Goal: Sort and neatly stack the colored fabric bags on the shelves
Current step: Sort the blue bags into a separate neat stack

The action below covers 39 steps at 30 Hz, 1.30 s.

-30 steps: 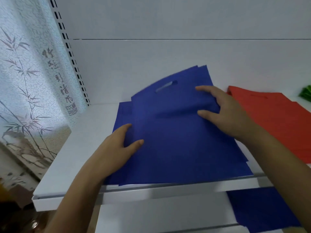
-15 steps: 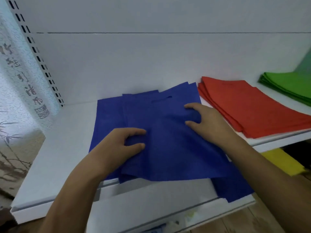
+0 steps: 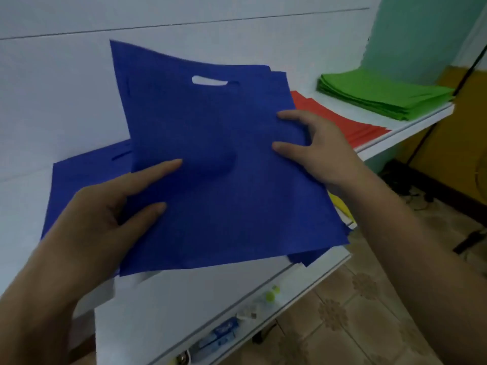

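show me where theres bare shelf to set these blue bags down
Bare shelf lies left of the blue bags lying on the shelf, against the white back wall. A narrow white strip separates the red stack from the green stack. The middle is crowded by the lifted blue bags and both hands.

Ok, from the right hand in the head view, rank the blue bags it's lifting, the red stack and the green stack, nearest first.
1. Blue bags: gripped by the right hand at their right edge, the left hand on the other side.
2. Red stack: on the shelf just behind the right hand.
3. Green stack: farther right, at the shelf's far end.
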Motion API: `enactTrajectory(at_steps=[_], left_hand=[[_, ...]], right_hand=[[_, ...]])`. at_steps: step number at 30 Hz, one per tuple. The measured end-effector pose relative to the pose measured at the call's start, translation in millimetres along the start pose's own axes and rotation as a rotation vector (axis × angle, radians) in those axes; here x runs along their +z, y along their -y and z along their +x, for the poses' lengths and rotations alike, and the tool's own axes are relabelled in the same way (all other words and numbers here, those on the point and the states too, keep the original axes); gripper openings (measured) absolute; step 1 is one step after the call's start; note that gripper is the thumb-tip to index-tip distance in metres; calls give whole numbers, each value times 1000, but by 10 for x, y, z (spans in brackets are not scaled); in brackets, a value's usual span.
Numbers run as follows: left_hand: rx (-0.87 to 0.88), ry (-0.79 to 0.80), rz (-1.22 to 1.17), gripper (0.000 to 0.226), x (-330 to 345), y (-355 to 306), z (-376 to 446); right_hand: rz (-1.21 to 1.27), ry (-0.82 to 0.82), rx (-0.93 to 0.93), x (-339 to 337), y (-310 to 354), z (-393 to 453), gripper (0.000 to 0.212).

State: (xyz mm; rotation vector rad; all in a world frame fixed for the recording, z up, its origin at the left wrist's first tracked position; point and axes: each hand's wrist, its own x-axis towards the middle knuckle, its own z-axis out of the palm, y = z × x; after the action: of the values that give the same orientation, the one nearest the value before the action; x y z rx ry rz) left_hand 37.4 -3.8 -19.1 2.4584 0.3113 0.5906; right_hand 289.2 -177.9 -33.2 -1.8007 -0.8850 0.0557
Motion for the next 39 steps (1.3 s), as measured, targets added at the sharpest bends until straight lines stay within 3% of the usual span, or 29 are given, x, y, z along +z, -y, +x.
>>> enactTrajectory(at_steps=[2,5,12,17,21,26,39], left_hand=[[48,21,-115,53,228,-222,126],[98,131,-234,53,748,-610,349],[217,395,-208,54,2515,-1552,807],[87,596,-281,50,3754,-1797,867],[-43,687,-274,49,4425,-1540,765],[-187,685,-204,48,4851,-972,737],[-509,283,5,48,5136,529,1327]], right_hand=[[33,-65,45,-424,-136,-162,52],[-211,-153,69,-1079,-401,-515,57],[-453,-376,318,-2551,-1334,-1632,59],[-416,-402,548,-2990,-2186,-2182,54],[-381,-330,617,-2914,-2839,-2312,54],[-383,-132,592,-2433,-3562,-1992,47],[-367,350,221,-818,-4897,-20,37]])
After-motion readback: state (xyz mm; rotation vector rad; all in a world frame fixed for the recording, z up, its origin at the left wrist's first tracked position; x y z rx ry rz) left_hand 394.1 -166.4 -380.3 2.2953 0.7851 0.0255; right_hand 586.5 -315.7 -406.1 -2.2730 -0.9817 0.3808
